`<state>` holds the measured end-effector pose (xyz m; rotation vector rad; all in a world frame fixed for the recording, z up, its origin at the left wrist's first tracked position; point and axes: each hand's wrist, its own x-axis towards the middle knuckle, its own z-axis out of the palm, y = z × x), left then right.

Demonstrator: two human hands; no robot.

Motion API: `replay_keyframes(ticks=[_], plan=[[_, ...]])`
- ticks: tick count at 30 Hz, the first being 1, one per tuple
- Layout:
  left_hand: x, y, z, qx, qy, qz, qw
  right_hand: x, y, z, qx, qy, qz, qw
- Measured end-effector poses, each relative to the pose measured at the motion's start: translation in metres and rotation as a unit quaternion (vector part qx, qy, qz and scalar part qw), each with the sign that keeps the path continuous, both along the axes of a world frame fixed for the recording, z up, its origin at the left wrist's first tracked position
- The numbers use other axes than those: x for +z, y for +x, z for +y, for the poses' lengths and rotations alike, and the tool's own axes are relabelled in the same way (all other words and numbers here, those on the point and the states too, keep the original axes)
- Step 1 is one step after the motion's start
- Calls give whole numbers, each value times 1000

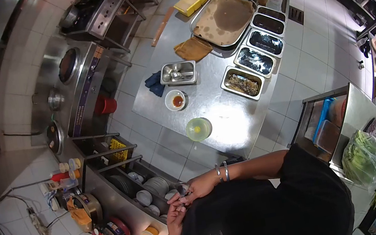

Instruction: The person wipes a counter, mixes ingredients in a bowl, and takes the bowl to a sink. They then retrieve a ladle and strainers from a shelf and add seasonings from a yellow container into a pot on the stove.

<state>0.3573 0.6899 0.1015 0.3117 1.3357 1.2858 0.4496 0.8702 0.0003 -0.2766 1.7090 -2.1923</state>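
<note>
Close in front of my black shirt, my two hands meet above the edge of the steel shelf unit. My right hand (199, 188), with two bangles on the wrist, has its fingers closed around a small shiny greyish thing (183, 188) too small to name. Just below it, my left hand (175, 220) has a dark band at the wrist and its fingers curled in towards the right hand. Whatever is between the left fingertips is too small to tell. Stacked bowls and plates (154, 187) lie on the shelf beside the hands.
Ahead stands a steel table (162, 109) with a yellow-lidded tub (199, 129), a bowl of brown sauce (175, 100), a steel pan with spoons (178, 73), several filled steel pans (242, 83) and a paper-lined tray (223, 18). Stoves (65, 68) run along the left; bagged greens (363, 155) lie right.
</note>
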Motion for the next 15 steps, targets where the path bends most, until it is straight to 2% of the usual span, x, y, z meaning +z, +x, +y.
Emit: replay_keyframes(ticks=[1, 2, 3, 4, 5, 7, 8, 10, 12, 14, 15], plan=[[-2, -1, -1, -12, 2, 0, 1000, 7, 2, 1, 2, 1, 0, 1000], [-4, 1, -3, -11, 3, -1, 1000, 15, 7, 1, -24, -48, 35, 998], [7, 9, 6, -4, 7, 2, 1000, 24, 10, 3, -48, -99, 70, 991], [14, 14, 10, 3, 11, 5, 1000, 25, 11, 5, -47, -98, 69, 992], [9, 10, 7, 4, 12, 3, 1000, 24, 10, 8, -68, -136, 26, 988], [-6, -2, -6, -129, -8, -39, 991, 24, 11, 11, -90, -177, -19, 980], [-12, -4, -11, -130, -9, -41, 991, 22, 11, 17, -147, -203, -26, 968], [-20, -7, -15, -199, 3, 22, 980, 24, 12, 32, -255, -249, -39, 933], [-26, -8, -20, -193, -9, -4, 981, 36, 31, 45, -311, -249, -149, 905], [-31, -13, -27, -193, -23, -26, 981, 31, 55, 48, -331, -304, -172, 876], [-36, -17, -28, -222, -56, -31, 973, 32, 69, 44, -370, -220, -203, 879]])
